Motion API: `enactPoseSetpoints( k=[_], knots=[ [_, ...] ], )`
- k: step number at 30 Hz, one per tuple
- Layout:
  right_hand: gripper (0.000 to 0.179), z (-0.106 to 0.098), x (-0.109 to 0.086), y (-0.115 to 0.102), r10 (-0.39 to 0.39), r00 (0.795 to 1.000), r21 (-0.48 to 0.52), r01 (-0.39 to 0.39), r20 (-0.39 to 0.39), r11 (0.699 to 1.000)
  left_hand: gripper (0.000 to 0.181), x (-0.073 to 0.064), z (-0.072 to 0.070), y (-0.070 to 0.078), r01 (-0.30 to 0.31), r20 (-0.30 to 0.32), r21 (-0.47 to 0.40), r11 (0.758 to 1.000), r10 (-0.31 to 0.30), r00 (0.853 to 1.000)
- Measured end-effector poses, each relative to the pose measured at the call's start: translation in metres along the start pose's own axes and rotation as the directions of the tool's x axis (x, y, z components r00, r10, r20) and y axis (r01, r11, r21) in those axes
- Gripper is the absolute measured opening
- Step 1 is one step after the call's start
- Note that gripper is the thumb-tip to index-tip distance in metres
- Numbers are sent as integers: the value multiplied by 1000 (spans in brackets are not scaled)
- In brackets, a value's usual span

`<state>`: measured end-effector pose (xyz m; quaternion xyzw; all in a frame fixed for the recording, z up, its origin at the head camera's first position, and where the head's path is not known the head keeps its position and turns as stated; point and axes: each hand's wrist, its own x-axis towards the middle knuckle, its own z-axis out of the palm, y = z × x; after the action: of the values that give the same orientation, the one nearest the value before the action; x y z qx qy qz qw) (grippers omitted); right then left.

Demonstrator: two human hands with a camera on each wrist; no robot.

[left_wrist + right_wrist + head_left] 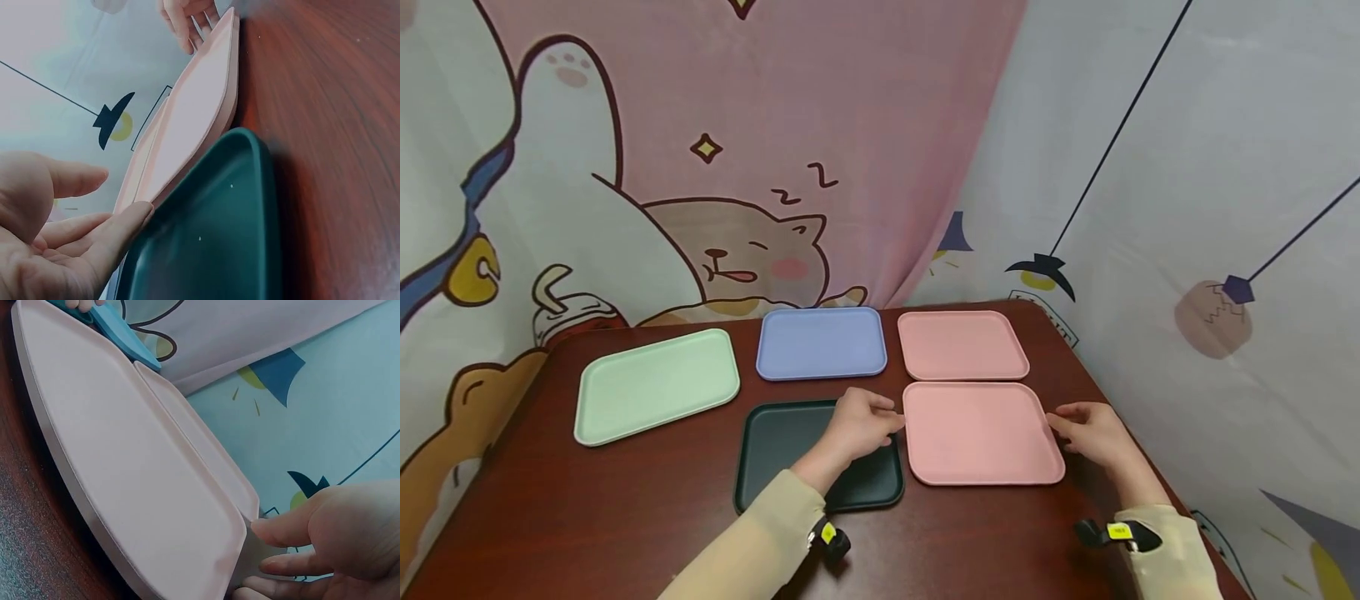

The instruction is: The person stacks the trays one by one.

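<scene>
A pink tray [983,433] lies at the near right of the table. At its left edge is my left hand [863,425], fingertips touching the rim and thumb held apart in the left wrist view. That hand reaches over a dark green tray [775,467], covering part of it. On the opposite side, my right hand [1092,433] has its fingertips at the pink tray's right edge, loosely bent; whether they touch it I cannot tell. Directly behind lies another pink tray [962,344], its near edge close against the first.
A blue tray [822,343] lies at the back middle of the brown table [587,517]. Left of it, a light green tray [657,387] sits at a slant. A printed curtain [880,150] hangs behind the table and along its right side.
</scene>
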<state>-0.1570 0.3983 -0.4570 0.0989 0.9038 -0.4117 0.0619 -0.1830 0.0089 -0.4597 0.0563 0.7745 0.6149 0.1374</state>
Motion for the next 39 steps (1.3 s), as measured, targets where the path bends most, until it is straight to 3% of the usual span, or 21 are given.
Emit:
enactPoseSetpoints(
  k=[6, 11, 14, 18, 26, 32, 39],
  knots=[
    [54, 1, 0, 1, 14, 1000, 41, -15, 24, 999, 38, 3, 5, 7, 23, 12, 57, 998, -23, 1000],
    [43, 3, 2, 3, 9, 998, 71, -14, 58, 997, 20, 8, 9, 13, 12, 32, 206, 978, -19, 999],
    [38, 5, 2, 4, 6, 998, 86, -12, 69, 996, 19, 10, 10, 17, 10, 47, 272, 962, -23, 999],
    [37, 6, 3, 6, 10, 997, 81, -15, 71, 997, 16, 12, 10, 20, 27, 50, 308, 951, -45, 998],
    [35, 7, 2, 11, 16, 998, 97, -21, 60, 995, 14, 15, 14, 22, 8, 54, 371, 929, -30, 998],
    [34, 5, 1, 12, 9, 998, 118, -16, 61, 993, 17, 16, 14, 20, 0, 40, 336, 942, -14, 999],
    [33, -2, -3, 7, -23, 999, 129, 17, 39, 992, 24, 14, 10, 20, 11, 50, 213, 977, -22, 998]
  ],
)
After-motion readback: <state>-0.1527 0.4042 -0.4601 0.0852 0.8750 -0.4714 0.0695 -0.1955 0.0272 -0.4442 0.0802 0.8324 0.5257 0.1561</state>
